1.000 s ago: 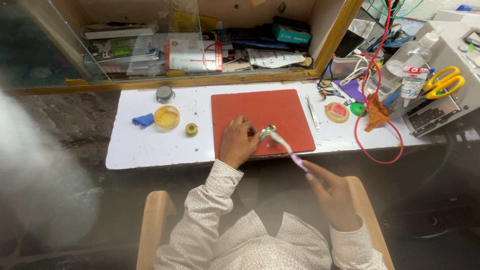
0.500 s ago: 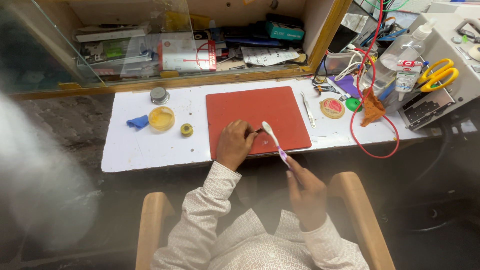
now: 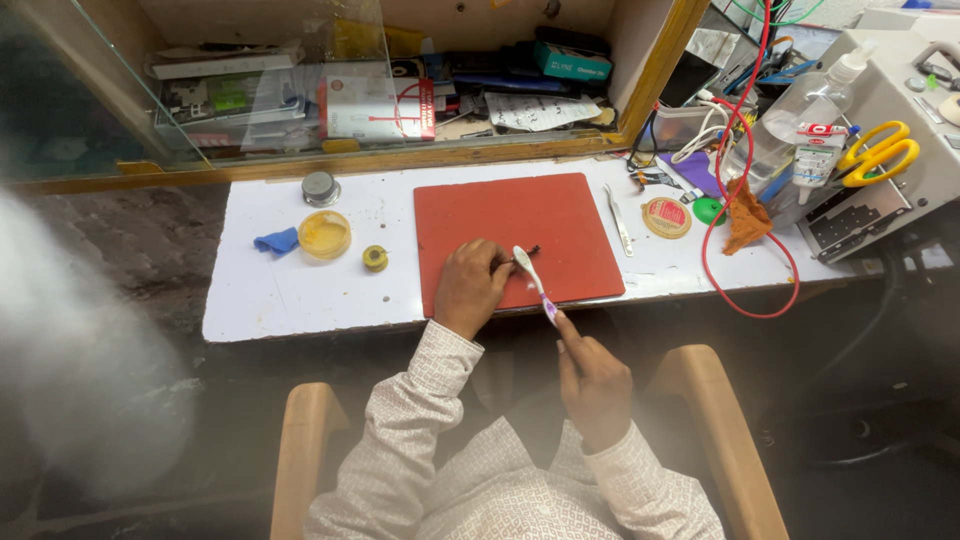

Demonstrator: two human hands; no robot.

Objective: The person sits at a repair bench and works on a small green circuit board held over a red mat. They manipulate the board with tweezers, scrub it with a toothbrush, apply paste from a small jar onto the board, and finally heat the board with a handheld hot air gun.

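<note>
The left hand [image 3: 470, 288] is resting on a red mat [image 3: 515, 235], fingers curled and pinching a small dark part [image 3: 524, 254], too tiny to identify. The right hand [image 3: 592, 385] is gripping the handle of a toothbrush [image 3: 532, 281], its bristle head lying beside that part. The mat is sitting on a white bench [image 3: 270, 300], with tweezers [image 3: 620, 220] lying just right of it.

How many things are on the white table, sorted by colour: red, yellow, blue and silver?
Red: 2, the mat and the round tin
Yellow: 2, the round dish and the small tape roll
Blue: 1, the crumpled cloth
Silver: 2, the round cap and the tweezers
Total: 7
</note>
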